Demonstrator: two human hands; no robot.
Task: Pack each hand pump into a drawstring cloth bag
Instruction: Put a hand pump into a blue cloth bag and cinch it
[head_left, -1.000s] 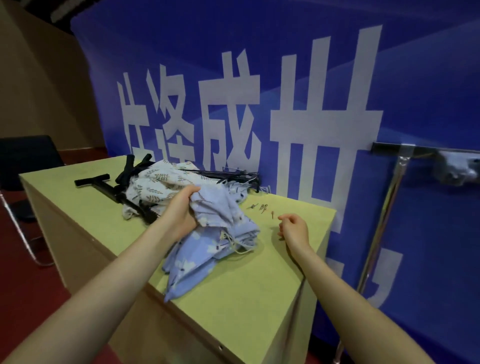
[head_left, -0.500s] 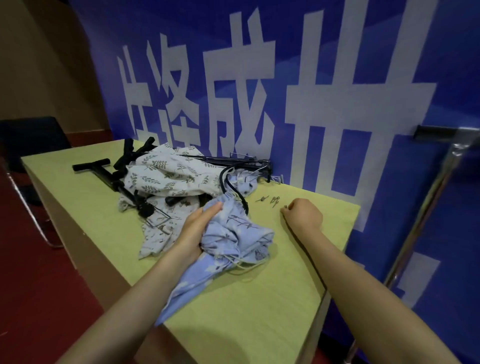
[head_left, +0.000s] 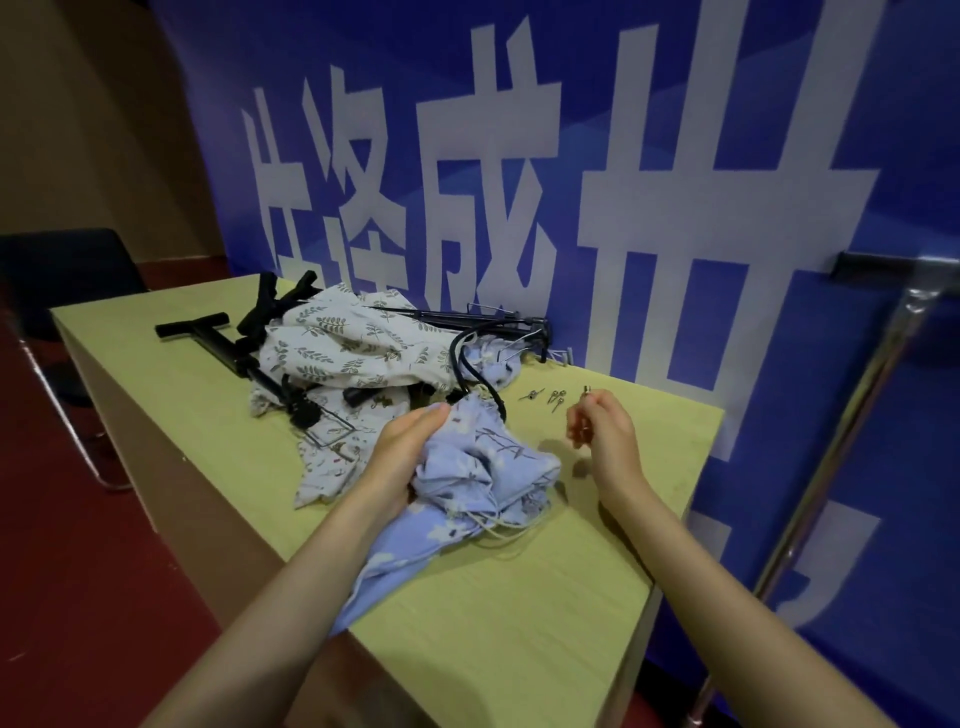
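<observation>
A crumpled blue flowered drawstring bag (head_left: 483, 478) lies on the yellow-green table (head_left: 493, 623), and my left hand (head_left: 400, 452) grips its left side. My right hand (head_left: 605, 431) hovers just right of the bag, fingers pinched on a small metal needle. Several black hand pumps (head_left: 218, 343) lie at the table's far left, partly covered by a white leaf-print bag (head_left: 353, 348). A black hose (head_left: 467, 364) curls over the cloth behind the blue bag.
A few small metal needles (head_left: 550, 397) lie on the table near my right hand. A blue banner with white characters (head_left: 571, 182) stands right behind the table. A black chair (head_left: 57, 270) is at the left; a metal stand (head_left: 852, 415) at the right.
My right hand has lifted off the table with a small needle pinched in its fingers. My left hand keeps its hold on the blue bag. The camera has moved closer.
</observation>
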